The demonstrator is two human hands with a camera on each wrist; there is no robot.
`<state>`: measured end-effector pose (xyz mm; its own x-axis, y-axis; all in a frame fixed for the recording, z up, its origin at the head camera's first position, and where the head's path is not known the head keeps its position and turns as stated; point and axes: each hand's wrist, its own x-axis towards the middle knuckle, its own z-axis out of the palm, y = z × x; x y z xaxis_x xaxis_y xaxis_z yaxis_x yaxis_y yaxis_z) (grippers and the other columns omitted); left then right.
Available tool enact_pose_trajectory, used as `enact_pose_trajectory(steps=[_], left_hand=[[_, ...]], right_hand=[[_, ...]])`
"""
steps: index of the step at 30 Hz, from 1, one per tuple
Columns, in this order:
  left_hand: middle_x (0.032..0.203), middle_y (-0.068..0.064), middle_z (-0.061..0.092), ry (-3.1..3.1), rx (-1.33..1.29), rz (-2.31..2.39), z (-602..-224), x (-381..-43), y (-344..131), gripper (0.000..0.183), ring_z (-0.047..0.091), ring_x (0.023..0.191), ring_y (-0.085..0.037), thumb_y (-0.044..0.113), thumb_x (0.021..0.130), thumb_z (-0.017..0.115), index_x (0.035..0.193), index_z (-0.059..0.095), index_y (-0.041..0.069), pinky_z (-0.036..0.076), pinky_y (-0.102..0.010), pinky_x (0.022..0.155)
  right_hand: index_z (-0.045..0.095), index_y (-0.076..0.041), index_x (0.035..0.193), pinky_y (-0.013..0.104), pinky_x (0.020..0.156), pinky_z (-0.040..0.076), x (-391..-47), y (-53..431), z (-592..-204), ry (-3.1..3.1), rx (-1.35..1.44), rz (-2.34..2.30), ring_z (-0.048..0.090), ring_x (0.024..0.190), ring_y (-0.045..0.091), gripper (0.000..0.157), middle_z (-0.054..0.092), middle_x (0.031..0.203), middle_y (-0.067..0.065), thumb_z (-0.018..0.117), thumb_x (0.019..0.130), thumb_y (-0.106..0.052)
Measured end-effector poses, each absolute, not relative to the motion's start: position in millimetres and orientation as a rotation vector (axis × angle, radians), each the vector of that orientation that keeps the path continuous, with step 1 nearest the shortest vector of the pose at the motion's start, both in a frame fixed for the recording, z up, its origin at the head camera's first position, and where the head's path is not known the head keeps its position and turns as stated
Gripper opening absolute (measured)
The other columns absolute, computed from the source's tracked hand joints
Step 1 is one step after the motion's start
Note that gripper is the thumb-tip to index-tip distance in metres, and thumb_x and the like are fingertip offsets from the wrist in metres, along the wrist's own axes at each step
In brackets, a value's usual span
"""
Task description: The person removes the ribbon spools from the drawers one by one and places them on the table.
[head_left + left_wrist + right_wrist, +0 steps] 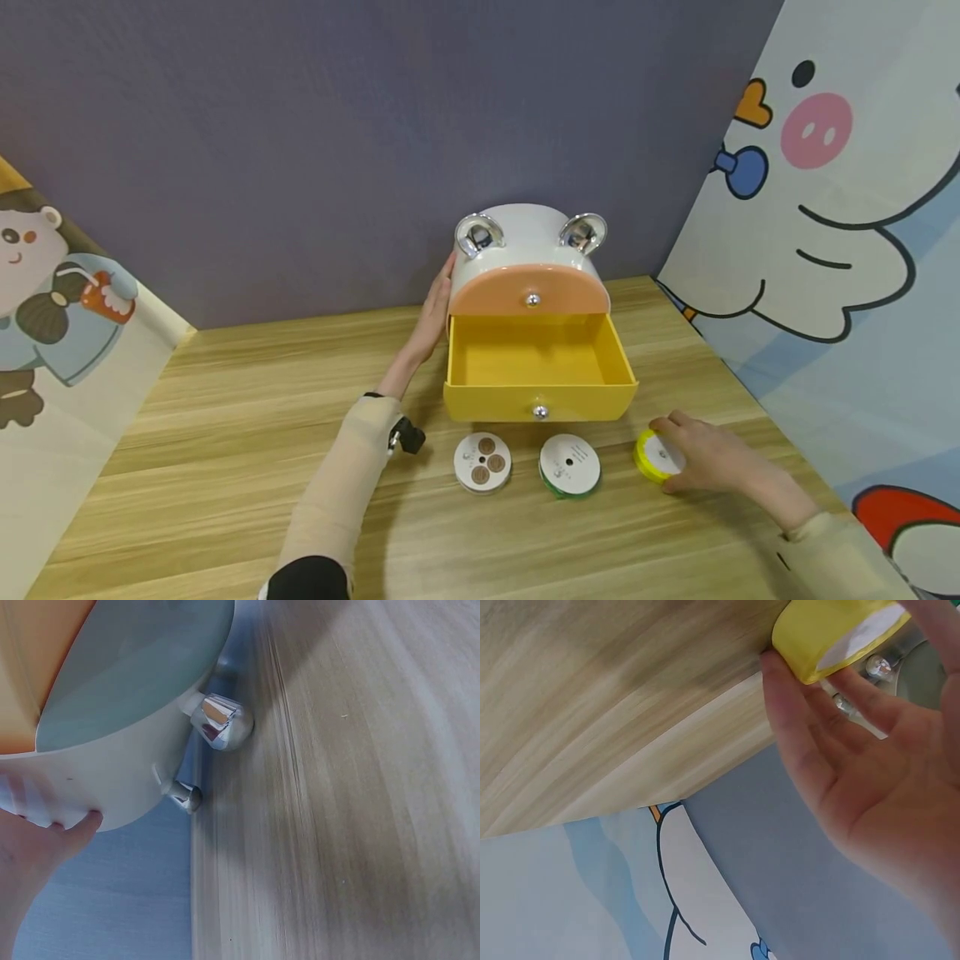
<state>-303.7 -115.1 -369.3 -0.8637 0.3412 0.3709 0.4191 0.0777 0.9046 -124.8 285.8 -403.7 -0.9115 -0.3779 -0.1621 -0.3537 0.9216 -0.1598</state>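
My left hand point(431, 317) rests against the left side of a small white drawer box point(525, 229) with silver ears. In the left wrist view its fingertips touch the glossy white wall point(112, 787). The box's lower yellow drawer point(540, 354) is pulled out, with nothing in it; the upper orange drawer point(487, 292) is closed. Right of the box, my right hand point(708, 454) pinches a yellow ribbon spool point(660, 457) by its edges, thumb on the near side and fingers on the far side. In the right wrist view the yellow ribbon point(806, 637) lies between fingers and thumb.
In front of the drawer lie a white spool with brown discs showing point(482, 462) and a white-faced spool of green ribbon point(570, 465). A grey panel point(337, 167) stands behind the wooden table point(225, 467); cartoon-printed panels point(840, 217) flank it.
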Motion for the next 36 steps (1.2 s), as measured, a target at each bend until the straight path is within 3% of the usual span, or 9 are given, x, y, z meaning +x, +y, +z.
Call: enact_pose_trajectory(steps=[7, 11, 18, 23, 32, 36], left_hand=[[0.17, -0.004, 0.006, -2.256, -0.795, -1.945, -371.3, -303.7, -116.1, 0.052, 0.005, 0.157, -0.025, 0.022, 0.11, 0.017, 0.161, 0.01, 0.02, 0.005, -0.054, 0.126], [0.17, -0.002, 0.005, -2.263, -0.789, -1.949, -371.1, -303.4, -116.3, 0.052, 0.005, 0.157, -0.024, 0.025, 0.11, 0.017, 0.161, 0.009, 0.021, 0.005, -0.052, 0.127], [0.17, -0.002, 0.006, -2.265, -0.779, -1.941, -368.9, -302.7, -115.7, 0.052, 0.005, 0.157, -0.024, 0.025, 0.11, 0.017, 0.161, 0.01, 0.022, 0.005, -0.052, 0.127], [0.17, -0.001, 0.006, -2.275, -0.766, -1.933, -367.5, -301.8, -115.4, 0.051, 0.006, 0.157, -0.022, 0.026, 0.11, 0.018, 0.161, 0.011, 0.024, 0.006, -0.051, 0.127], [0.17, -0.001, 0.007, -2.263, -0.773, -1.942, -368.7, -301.6, -114.9, 0.051, 0.006, 0.157, -0.024, 0.025, 0.11, 0.018, 0.161, 0.011, 0.023, 0.006, -0.052, 0.127], [0.17, -0.002, 0.007, -2.26, -0.771, -1.942, -368.8, -301.5, -114.5, 0.051, 0.006, 0.157, -0.024, 0.024, 0.11, 0.018, 0.161, 0.012, 0.022, 0.006, -0.051, 0.127]], right_hand=[[0.057, -0.001, 0.129, 0.046, 0.071, 0.057, -119.6, 288.6, -402.4, 2.918, -0.589, -0.237, 0.065, 0.092, 0.028, 0.09, 0.063, 0.114, 0.015, 0.092, 0.058, -0.046], [0.059, -0.001, 0.128, 0.044, 0.064, 0.057, -113.4, 287.5, -395.6, 2.984, -0.595, -0.207, 0.066, 0.09, 0.03, 0.086, 0.064, 0.113, 0.015, 0.09, 0.062, -0.048], [0.067, -0.01, 0.114, 0.021, 0.054, 0.049, -96.2, 263.0, -377.0, 3.145, -0.783, -0.215, 0.063, 0.073, 0.008, 0.056, 0.065, 0.1, 0.0, 0.083, 0.074, -0.045], [0.065, -0.015, 0.114, 0.018, 0.058, 0.05, -88.2, 239.2, -368.9, 3.008, -0.903, -0.573, 0.064, 0.079, 0.004, 0.042, 0.068, 0.101, -0.003, 0.076, 0.085, -0.043], [0.059, 0.0, 0.126, 0.02, 0.058, 0.052, -87.2, 196.4, -387.3, 2.566, -0.966, -1.278, 0.063, 0.081, -0.002, 0.038, 0.069, 0.102, 0.008, 0.068, 0.094, -0.02], [0.05, 0.003, 0.135, 0.027, 0.067, 0.057, -90.4, 181.2, -389.7, 2.309, -0.811, -1.422, 0.069, 0.087, 0.009, 0.041, 0.067, 0.112, 0.02, 0.057, 0.101, -0.019]])
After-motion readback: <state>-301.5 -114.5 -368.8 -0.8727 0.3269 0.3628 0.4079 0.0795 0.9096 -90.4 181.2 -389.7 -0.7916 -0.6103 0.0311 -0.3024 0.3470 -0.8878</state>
